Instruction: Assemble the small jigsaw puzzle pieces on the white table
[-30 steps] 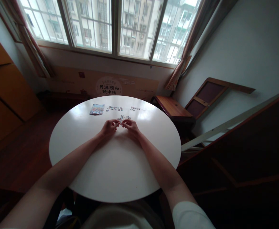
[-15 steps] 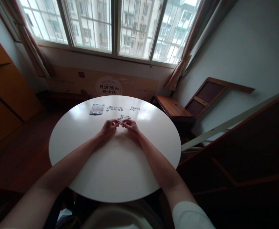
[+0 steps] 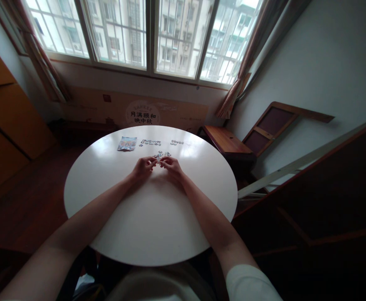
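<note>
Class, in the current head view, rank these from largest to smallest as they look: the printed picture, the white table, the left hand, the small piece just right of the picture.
1. White table
2. Left hand and printed picture: too alike to rank
3. Small piece

Near side of the pile of puzzle pieces [image 3: 167,154] is pretty much blocked tbh, left hand [image 3: 144,166] and right hand [image 3: 171,164] are both crowding it. Right of the pile it's wide-open white table [image 3: 206,167], easy pass. Left is bare too, just dodge the packet [image 3: 127,144] farther back. Beyond the pile, two groups of laid-out pieces [image 3: 151,142] leave a narrow lane between them. Fingertip gap's too small to judge.
</note>
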`<state>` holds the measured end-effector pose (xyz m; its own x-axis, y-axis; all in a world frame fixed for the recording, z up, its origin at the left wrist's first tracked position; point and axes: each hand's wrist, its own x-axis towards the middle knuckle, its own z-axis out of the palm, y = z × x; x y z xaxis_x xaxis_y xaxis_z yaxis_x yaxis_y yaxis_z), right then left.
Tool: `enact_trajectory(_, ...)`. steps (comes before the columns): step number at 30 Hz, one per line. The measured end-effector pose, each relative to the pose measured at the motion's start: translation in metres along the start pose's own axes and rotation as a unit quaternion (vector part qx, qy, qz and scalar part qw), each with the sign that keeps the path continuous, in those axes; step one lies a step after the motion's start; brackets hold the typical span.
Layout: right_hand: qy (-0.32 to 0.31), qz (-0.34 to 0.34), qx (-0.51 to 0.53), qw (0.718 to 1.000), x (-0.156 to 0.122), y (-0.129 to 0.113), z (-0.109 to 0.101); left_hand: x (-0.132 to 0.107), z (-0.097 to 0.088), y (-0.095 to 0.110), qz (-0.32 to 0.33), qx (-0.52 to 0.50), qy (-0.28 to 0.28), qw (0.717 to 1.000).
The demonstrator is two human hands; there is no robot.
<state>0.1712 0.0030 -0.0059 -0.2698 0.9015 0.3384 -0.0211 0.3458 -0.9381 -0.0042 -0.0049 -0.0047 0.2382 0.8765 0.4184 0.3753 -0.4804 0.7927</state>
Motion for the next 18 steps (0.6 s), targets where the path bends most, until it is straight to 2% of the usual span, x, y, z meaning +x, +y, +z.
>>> enact_trajectory(18, -0.003, -0.001, 0.004, 1.000, 0.0007, 0.0003, 0.0003, -0.0008, -0.0004, 0.0035, -0.009, -0.008, -0.003, 1.000)
